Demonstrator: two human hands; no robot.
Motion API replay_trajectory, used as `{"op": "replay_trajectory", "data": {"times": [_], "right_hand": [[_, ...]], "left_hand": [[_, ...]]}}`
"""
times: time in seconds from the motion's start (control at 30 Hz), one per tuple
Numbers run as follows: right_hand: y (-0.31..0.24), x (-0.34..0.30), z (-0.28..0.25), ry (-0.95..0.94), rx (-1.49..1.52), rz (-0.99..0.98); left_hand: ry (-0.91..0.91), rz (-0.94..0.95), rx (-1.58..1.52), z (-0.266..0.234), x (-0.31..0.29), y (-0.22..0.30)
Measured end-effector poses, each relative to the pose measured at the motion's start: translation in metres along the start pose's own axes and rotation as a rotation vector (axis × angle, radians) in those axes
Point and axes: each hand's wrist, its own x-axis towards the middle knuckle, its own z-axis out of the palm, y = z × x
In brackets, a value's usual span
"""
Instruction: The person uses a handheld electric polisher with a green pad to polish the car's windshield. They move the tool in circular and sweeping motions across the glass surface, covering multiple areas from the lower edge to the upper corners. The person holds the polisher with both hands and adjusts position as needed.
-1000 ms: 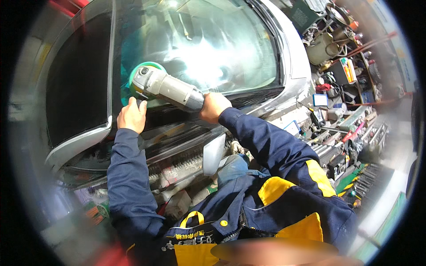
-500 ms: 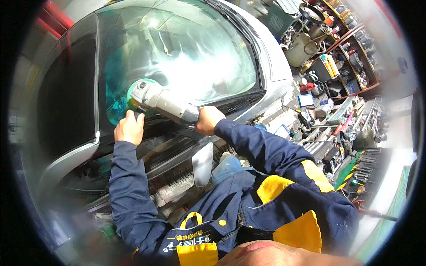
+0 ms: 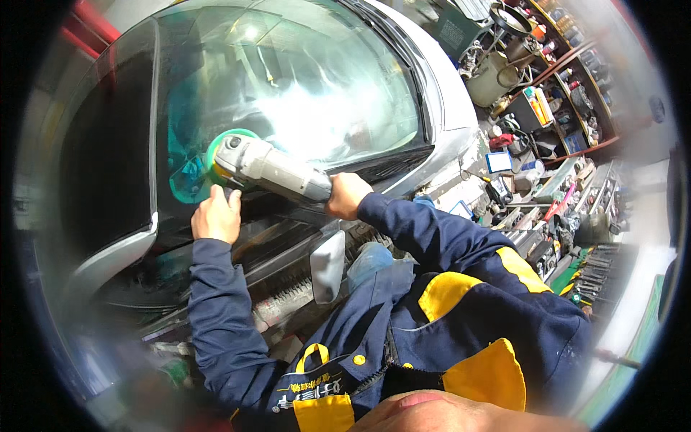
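Observation:
A grey power polisher (image 3: 270,169) with a round green pad (image 3: 243,132) rests against the lower near corner of the car's windshield (image 3: 317,65). My right hand (image 3: 348,195) is wrapped round the dark rear end of its body. At the tool's head, my left hand (image 3: 217,216) is closed round a black side handle, mostly hidden by the fingers. Bright glare and hazy smears lie on the glass ahead of the pad. Crumpled blue-green material (image 3: 188,176) shows through the glass beside the pad.
A wiper (image 3: 399,61) lies along the windshield's base. The silver side mirror (image 3: 329,266) juts out close to my body. To the right are shelves of bottles (image 3: 576,93), a grey-green canister (image 3: 493,79), scattered tools and a row of wrenches (image 3: 594,273).
Both hands and the polisher have shifted slightly to the right in the picture, with the pad still at the same corner of the glass. Both grips stay the same.

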Motion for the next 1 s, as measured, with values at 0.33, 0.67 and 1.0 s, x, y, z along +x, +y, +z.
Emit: {"op": "replay_trajectory", "data": {"times": [0.33, 0.67, 1.0], "right_hand": [[0.158, -0.001, -0.045, 0.002, 0.168, 0.135], [0.312, 0.016, -0.094, -0.013, 0.384, 0.327], [0.417, 0.039, -0.14, 0.014, 0.596, 0.611]], "left_hand": [[-0.265, 0.017, 0.051, 0.051, 0.056, 0.16], [-0.491, 0.129, 0.048, 0.117, 0.153, 0.323], [-0.723, 0.373, 0.073, 0.2, 0.276, 0.459]]}}
